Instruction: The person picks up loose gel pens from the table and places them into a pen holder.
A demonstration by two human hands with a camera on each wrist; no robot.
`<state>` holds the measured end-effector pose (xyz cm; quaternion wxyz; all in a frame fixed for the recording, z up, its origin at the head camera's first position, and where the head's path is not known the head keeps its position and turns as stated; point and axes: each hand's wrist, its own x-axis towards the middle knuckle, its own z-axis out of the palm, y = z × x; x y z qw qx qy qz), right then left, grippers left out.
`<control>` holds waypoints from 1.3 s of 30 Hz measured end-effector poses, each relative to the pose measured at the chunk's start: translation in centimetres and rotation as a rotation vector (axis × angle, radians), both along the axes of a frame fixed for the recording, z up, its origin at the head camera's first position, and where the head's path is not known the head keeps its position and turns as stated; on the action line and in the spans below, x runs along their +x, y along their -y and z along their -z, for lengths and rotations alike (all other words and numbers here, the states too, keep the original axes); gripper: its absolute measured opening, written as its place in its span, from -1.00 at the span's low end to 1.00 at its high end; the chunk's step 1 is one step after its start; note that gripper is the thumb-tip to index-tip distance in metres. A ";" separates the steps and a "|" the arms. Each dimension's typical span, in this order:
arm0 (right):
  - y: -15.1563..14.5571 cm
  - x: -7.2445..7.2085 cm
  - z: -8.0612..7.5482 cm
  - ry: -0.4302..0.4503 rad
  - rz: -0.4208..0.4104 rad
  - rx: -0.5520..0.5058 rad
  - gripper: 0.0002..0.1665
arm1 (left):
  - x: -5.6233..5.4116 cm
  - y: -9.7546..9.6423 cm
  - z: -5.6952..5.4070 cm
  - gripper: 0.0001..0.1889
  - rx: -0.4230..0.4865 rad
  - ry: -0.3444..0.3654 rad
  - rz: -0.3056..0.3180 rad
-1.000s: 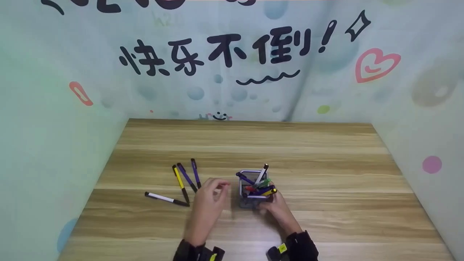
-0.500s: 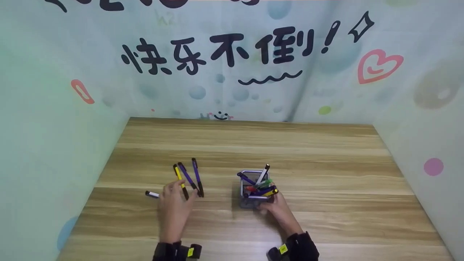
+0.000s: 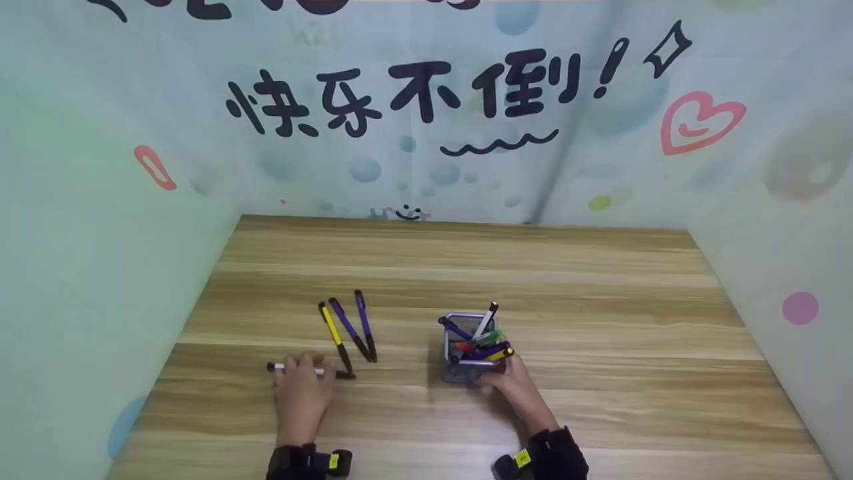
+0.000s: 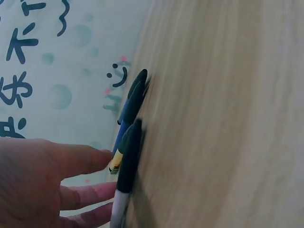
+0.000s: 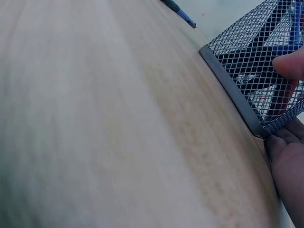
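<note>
My left hand (image 3: 303, 393) reaches over a white pen with black ends (image 3: 318, 372) on the table, its fingers touching the barrel. In the left wrist view the fingers look extended beside the white pen (image 4: 126, 166), not curled round it. A yellow pen (image 3: 332, 333) and two purple-blue pens (image 3: 348, 329) lie just beyond. My right hand (image 3: 510, 387) grips the lower right side of a wire-mesh pen holder (image 3: 458, 373). Several pens stand tilted in it. In the right wrist view the thumb presses the mesh (image 5: 242, 61); some fingers are hidden.
The wood-grain table (image 3: 600, 300) meets a printed cloth backdrop (image 3: 426, 180) at the back, with cloth walls on both sides. Bare wood lies between the loose pens and the holder.
My left hand has moved left from beside the holder to the white pen, which has turned slightly. My right hand still holds the pen holder in place.
</note>
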<state>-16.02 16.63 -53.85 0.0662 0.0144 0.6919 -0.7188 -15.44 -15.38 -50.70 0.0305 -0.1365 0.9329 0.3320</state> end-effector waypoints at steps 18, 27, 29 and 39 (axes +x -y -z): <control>-0.1 0.1 0.0 0.011 -0.036 -0.011 -0.01 | 0.6 -1.5 -2.0 -0.52 0.192 -0.024 -0.009; -0.2 0.1 0.0 0.018 -0.034 -0.010 0.05 | 1.6 -6.0 -7.9 -0.25 0.732 -0.303 0.137; -0.2 0.1 0.0 0.017 -0.037 0.001 0.01 | 1.9 -7.4 -9.0 -0.34 0.843 -0.386 0.185; -0.1 0.1 0.0 0.011 0.003 0.021 -0.14 | 2.6 -14.1 -9.3 -0.82 0.762 -0.504 0.456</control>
